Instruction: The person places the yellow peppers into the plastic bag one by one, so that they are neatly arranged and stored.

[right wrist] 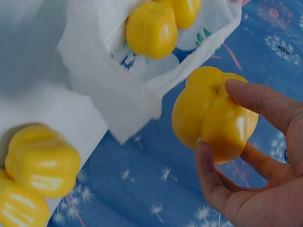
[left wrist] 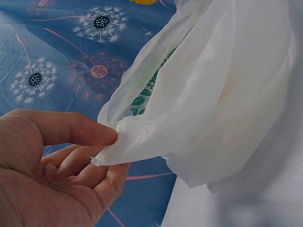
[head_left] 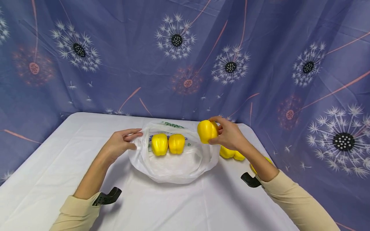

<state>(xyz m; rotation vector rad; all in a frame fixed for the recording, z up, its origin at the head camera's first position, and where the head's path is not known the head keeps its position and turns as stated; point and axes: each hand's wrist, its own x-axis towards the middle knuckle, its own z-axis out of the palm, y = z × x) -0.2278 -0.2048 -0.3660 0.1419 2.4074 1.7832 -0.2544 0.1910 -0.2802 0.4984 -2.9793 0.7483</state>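
A white plastic bag (head_left: 173, 175) with green and blue print lies on the table with its mouth spread open. Inside it sit two yellow bell peppers, a left one (head_left: 159, 144) and a right one (head_left: 176, 143), side by side. My left hand (head_left: 117, 144) pinches the bag's left rim between thumb and fingers; the left wrist view shows the plastic (left wrist: 142, 142) in that pinch. Above the bag's right edge, my right hand (head_left: 229, 133) holds another yellow bell pepper (head_left: 207, 131), thumb and fingers around it, as the right wrist view also shows (right wrist: 213, 116).
More yellow bell peppers (head_left: 227, 152) lie on the white-covered table (head_left: 69, 154) to the right of the bag, partly behind my right arm. A further yellow object (head_left: 268, 159) shows behind the forearm. A blue dandelion-patterned cloth (head_left: 124, 64) hangs along the table's back and sides.
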